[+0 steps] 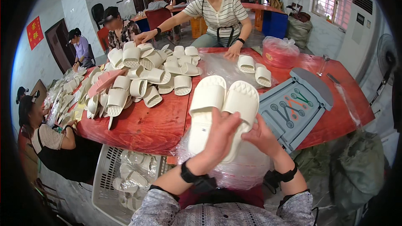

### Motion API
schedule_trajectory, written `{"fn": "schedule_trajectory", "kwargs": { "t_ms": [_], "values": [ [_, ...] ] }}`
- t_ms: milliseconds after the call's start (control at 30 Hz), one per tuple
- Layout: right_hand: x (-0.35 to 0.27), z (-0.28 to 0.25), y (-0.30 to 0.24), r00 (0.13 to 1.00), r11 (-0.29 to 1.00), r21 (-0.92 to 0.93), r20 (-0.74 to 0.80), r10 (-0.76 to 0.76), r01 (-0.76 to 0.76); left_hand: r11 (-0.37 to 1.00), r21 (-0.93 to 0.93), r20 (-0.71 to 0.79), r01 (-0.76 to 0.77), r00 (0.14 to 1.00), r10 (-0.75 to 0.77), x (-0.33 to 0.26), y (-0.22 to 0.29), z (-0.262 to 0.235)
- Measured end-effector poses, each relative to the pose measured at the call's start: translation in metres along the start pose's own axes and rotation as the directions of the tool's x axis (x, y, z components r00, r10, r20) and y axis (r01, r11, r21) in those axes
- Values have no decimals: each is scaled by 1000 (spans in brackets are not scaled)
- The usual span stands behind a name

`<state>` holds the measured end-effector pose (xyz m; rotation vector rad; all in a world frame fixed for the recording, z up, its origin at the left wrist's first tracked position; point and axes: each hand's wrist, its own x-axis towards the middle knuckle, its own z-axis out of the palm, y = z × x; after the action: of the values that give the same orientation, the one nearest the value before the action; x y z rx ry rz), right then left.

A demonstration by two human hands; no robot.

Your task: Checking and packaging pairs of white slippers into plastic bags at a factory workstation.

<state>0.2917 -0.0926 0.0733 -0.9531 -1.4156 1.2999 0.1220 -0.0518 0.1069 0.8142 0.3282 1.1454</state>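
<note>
A pair of cream-white slippers (208, 96) stands side by side in front of me, toes pointing away. My left hand (221, 133) is closed between the two, its thumb and fingers against the straps. Around the outer edge of the right-side slipper, my right hand (263, 135) grips near the strap. Underneath them lies a stack of clear plastic bags (245, 167), partly hidden by my hands and the slippers. A large heap of white slippers (144, 75) covers the table's left side, with a pink slipper (104, 83) among them.
On the red table (167, 115) a grey plastic folding stool (289, 109) lies at right, near a pink tub (279, 53). Another white pair (263, 75) rests on plastic film. A person (222, 14) reaches across opposite. A grey crate (102, 184) of bagged slippers stands low left.
</note>
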Motion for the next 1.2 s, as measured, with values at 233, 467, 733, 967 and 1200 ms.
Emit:
{"fn": "schedule_trajectory", "kwargs": {
  "t_ms": [233,467,733,967,1200],
  "values": [
    [24,-65,74,917,938,-346,-374,-137,-1,966,172,9,194,980,-198,19,-61,-25],
    [11,-49,104,839,668,-718,-476,-265,-196,226,961,217,-159,941,-258,-32,-31,-74],
    [10,6,64,872,307,-942,-258,-416,-133,-257,941,264,-220,953,150,-68,-43,-145],
    [67,9,110,939,193,-940,-311,-148,-281,-226,932,297,-283,955,27,-68,-26,-152],
    [56,-15,118,854,477,-836,-438,-281,-272,149,980,162,-131,962,-222,-30,56,-135]
  ]
}}
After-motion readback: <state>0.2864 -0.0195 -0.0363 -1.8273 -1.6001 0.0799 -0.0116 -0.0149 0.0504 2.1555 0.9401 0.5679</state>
